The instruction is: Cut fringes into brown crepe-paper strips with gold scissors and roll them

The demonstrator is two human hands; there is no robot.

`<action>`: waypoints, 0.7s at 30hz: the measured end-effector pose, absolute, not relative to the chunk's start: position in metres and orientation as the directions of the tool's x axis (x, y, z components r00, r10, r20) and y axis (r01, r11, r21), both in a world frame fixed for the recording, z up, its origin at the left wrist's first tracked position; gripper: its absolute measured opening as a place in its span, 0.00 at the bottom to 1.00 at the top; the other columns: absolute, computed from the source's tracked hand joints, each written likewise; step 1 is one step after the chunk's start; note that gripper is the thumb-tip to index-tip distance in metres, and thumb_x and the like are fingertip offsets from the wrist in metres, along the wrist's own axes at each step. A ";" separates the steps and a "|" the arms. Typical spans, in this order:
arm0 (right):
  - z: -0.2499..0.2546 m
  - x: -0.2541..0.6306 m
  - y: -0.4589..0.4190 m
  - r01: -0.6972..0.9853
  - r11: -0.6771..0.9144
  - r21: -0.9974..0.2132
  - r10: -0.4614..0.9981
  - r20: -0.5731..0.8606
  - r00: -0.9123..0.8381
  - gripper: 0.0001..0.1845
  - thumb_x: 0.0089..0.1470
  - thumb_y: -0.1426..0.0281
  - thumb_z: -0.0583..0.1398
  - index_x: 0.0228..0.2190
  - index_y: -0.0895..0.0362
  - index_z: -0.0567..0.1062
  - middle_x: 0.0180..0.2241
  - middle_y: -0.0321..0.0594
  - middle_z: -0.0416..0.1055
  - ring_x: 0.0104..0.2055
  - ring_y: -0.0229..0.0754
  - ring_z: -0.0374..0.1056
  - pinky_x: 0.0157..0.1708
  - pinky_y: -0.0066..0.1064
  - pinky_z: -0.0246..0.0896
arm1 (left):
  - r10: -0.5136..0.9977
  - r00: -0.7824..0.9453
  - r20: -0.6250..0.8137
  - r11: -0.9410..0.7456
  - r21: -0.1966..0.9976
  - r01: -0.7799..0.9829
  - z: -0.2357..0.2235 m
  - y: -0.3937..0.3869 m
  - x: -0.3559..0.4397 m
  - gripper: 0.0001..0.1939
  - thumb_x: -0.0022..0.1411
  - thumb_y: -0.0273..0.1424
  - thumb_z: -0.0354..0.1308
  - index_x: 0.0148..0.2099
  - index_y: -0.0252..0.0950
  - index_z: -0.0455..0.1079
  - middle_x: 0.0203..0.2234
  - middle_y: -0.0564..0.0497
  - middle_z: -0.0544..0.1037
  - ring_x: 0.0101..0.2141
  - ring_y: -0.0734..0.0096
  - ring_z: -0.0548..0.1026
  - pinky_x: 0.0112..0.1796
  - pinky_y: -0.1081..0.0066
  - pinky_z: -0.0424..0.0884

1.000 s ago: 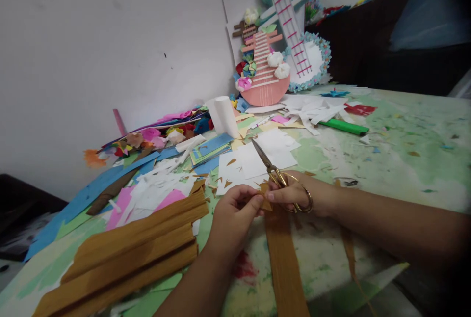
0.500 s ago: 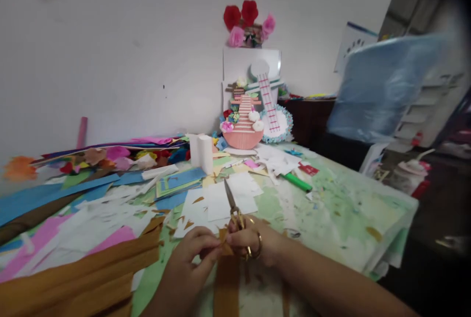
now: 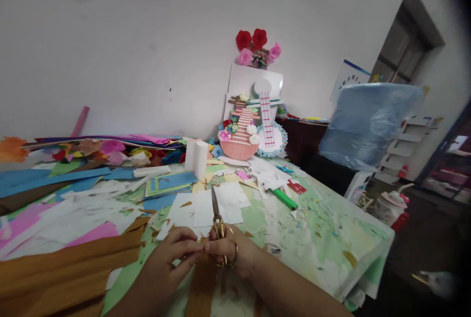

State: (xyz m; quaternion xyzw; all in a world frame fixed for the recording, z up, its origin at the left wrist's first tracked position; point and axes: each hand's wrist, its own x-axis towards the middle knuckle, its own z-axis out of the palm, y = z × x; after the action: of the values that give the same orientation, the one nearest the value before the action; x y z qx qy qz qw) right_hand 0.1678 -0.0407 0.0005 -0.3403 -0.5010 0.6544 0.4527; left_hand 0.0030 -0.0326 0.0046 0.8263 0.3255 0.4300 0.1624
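My left hand (image 3: 167, 260) has thumb and index finger pinched at the top end of a brown crepe paper strip (image 3: 200, 287). Fingertips of both hands meet there, over the table's front part. In my right hand (image 3: 235, 250) are gold-handled scissors (image 3: 215, 206), with the handle loops around the fingers and the blades closed, pointing up and away. The strip hangs down toward the lower edge of the view. Just beyond the hands lie white paper sheets (image 3: 230, 204) with small brown scraps on them.
Wide brown crepe paper (image 3: 69, 268) lies at the left. Behind it are blue strips (image 3: 25, 184), paper flowers (image 3: 112, 147) and a white roll (image 3: 200, 160). Paper instrument models (image 3: 239, 147) lean on the wall. A green marker (image 3: 284, 199) rests right of centre; the table edge (image 3: 368, 258) is beyond.
The camera view has turned and tilted, so the table and both hands appear farther left. The hands still meet at the brown strip, and the scissors stay in my right hand.
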 end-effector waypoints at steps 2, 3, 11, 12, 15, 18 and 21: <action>0.001 0.168 -0.041 -0.290 -0.123 -0.949 0.928 -0.007 -0.372 0.15 0.32 0.68 0.64 0.18 0.59 0.62 0.12 0.27 0.56 0.14 0.27 0.50 0.14 0.21 0.42 | 0.658 0.454 0.601 -0.753 0.534 0.385 0.006 -0.034 0.003 0.07 0.48 0.30 0.52 0.27 0.43 0.72 0.26 0.51 0.71 0.30 0.71 0.70 0.31 0.76 0.68; 0.001 0.167 -0.041 -0.304 -0.145 -0.942 0.922 -0.018 -0.386 0.15 0.31 0.69 0.64 0.18 0.59 0.62 0.12 0.27 0.56 0.14 0.27 0.50 0.14 0.21 0.41 | 0.652 0.460 0.603 -0.758 0.528 0.382 0.007 -0.034 0.003 0.07 0.48 0.30 0.52 0.27 0.43 0.72 0.26 0.51 0.72 0.30 0.71 0.70 0.31 0.76 0.68; -0.001 0.166 -0.034 -0.323 -0.227 -0.919 0.877 -0.048 -0.478 0.14 0.28 0.70 0.64 0.16 0.59 0.62 0.10 0.26 0.55 0.11 0.26 0.49 0.13 0.21 0.40 | 0.588 0.527 0.614 -0.809 0.451 0.377 0.005 -0.034 0.002 0.08 0.49 0.28 0.52 0.29 0.43 0.72 0.29 0.52 0.71 0.32 0.73 0.69 0.34 0.79 0.67; 0.000 0.166 -0.033 -0.319 -0.226 -0.920 0.880 -0.052 -0.473 0.14 0.28 0.69 0.64 0.15 0.59 0.61 0.10 0.26 0.56 0.12 0.26 0.49 0.13 0.21 0.40 | 0.580 0.547 0.604 -0.814 0.448 0.369 0.006 -0.035 0.002 0.08 0.50 0.28 0.51 0.29 0.43 0.71 0.29 0.52 0.71 0.32 0.73 0.69 0.34 0.79 0.66; 0.001 0.166 -0.034 -0.302 -0.211 -0.930 0.892 -0.057 -0.449 0.15 0.27 0.70 0.63 0.15 0.59 0.60 0.11 0.27 0.56 0.12 0.26 0.50 0.13 0.21 0.41 | 0.572 0.601 0.558 -0.815 0.471 0.338 0.009 -0.040 0.002 0.08 0.51 0.29 0.51 0.29 0.43 0.71 0.31 0.52 0.71 0.34 0.73 0.69 0.35 0.78 0.66; 0.002 0.166 -0.035 -0.282 -0.177 -0.943 0.918 -0.055 -0.393 0.14 0.28 0.69 0.62 0.15 0.58 0.59 0.10 0.27 0.55 0.12 0.27 0.49 0.13 0.22 0.40 | 0.609 0.603 0.516 -0.775 0.547 0.315 0.011 -0.043 0.002 0.07 0.50 0.31 0.52 0.28 0.43 0.72 0.34 0.51 0.71 0.37 0.70 0.69 0.38 0.76 0.65; 0.003 0.165 -0.035 -0.251 -0.127 -0.960 0.950 -0.044 -0.309 0.14 0.30 0.70 0.61 0.18 0.57 0.58 0.10 0.25 0.56 0.12 0.27 0.49 0.13 0.22 0.41 | 0.733 0.521 0.438 -0.642 0.698 0.317 0.009 -0.041 0.006 0.11 0.52 0.33 0.48 0.23 0.38 0.70 0.30 0.50 0.72 0.33 0.70 0.70 0.35 0.75 0.66</action>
State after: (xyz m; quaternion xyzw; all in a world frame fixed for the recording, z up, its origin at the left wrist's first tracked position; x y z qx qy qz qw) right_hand 0.1649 -0.0353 0.0033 -0.3674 -0.4757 0.6545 0.4587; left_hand 0.0058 -0.0406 0.0088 0.8261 0.3175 0.3725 0.2792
